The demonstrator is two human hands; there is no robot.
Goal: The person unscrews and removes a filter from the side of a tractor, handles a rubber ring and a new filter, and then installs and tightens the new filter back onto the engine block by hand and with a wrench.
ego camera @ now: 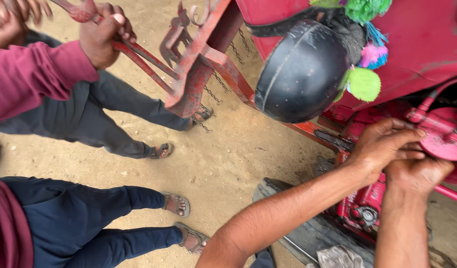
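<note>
Head view puts my two hands on a red round housing (444, 139) at the right edge of the red machine (427, 44), low on its side. My left hand (382, 144) lies over the housing's near rim with the fingers stretched out and pressed flat, not curled round anything. My right hand (417, 173) sits just under it, touching the left hand's fingers; its own fingers are tucked behind the housing, so I cannot tell how far they are closed or whether they grip a part. A thin red pipe (427, 101) runs up from the housing's top.

Above my hands a black dome (303, 72) hangs from the machine body, with green and pink pompoms (365, 82) just beside it. A red steel frame (198, 64) with chains (211, 94) juts out to the left of the dome. Another person's hand (102, 34), in a maroon sleeve (30, 74), is wrapped round a red rod (139, 57) at the frame's upper left end. Sandalled feet (181, 218) stand on the sandy ground (228, 159) below.
</note>
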